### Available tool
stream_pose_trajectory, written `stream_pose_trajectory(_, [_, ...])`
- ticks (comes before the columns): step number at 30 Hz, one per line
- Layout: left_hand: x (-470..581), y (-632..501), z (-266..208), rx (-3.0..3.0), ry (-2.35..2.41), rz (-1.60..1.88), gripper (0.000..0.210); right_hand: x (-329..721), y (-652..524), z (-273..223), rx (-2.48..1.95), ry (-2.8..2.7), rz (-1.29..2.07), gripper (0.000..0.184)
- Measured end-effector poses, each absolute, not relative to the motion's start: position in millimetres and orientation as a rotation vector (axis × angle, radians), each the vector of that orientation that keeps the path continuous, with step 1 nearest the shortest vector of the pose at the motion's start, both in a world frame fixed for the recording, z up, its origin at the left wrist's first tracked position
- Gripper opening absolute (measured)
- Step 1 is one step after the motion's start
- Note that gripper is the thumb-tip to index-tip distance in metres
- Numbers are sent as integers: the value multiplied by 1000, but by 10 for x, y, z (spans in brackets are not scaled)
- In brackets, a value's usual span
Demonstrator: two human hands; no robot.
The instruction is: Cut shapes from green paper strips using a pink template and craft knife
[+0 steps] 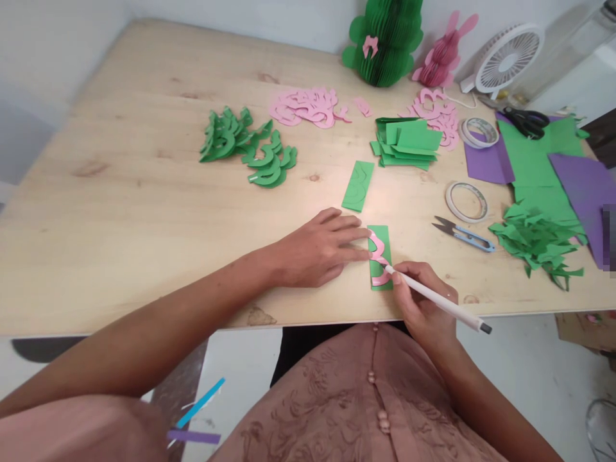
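My right hand (423, 295) grips a white pen (440, 298), its tip down at a pink curved paper cutout (377, 248). That cutout lies on a green paper rectangle (385, 234) close to the table's front edge. With fingers stretched out, my left hand (327, 247) lies flat, its fingertips pressing on the cutout's left side. Just beyond my hands lies another green rectangle (358, 186) with a curved outline drawn on it. The pen tip itself is partly hidden by my right fingers.
Thread snips (464, 234), tape rolls (466, 202) and green scraps (539, 234) lie to the right. Black-handled scissors (527, 122) rest on coloured sheets. Green cutouts (269, 160), pink cutouts (308, 106) and a green paper stack (407, 141) sit farther back, before paper figures (385, 38) and a fan (509, 59).
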State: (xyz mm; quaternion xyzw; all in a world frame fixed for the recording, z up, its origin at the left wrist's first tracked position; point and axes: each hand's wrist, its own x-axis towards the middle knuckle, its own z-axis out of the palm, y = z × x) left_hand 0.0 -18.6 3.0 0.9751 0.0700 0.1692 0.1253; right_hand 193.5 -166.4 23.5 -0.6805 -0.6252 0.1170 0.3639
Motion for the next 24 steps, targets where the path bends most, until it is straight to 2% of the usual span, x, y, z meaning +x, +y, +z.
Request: stream_pose_trajectory(24, [2, -189, 41, 2832, 219, 465, 44, 1955, -1710, 215, -1776, -1600, 294, 6])
